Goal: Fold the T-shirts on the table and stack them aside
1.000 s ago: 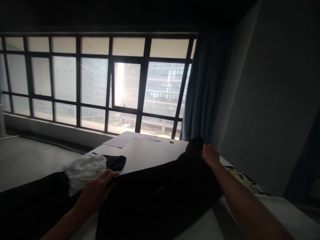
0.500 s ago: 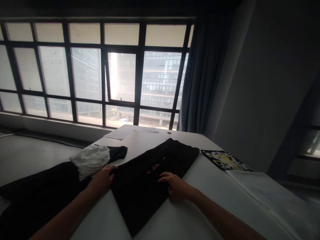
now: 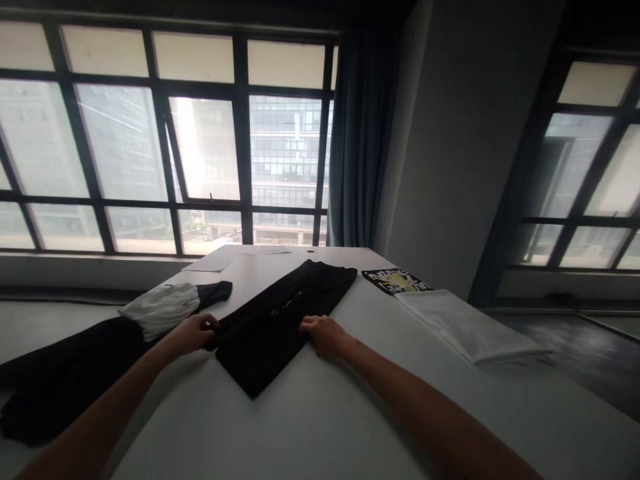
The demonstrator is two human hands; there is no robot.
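Okay, your left grip pinches the black garment; your right grip touches its opposite edge, can't tell if pinching.

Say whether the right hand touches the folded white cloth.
No, the right hand is at the edge of the black fabric garment with reddish print.

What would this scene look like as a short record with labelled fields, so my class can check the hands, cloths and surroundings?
Left hand: fingers pinch the left edge of the black cloth
Right hand: fingers touch its right edge; grip unclear
Black cloth: lies on the white table, reddish print on top
Left side: white cloth and dark cloth
Right side: folded pale cloth, patterned piece at its far end
Far end: papers
Background: windows, blue curtain
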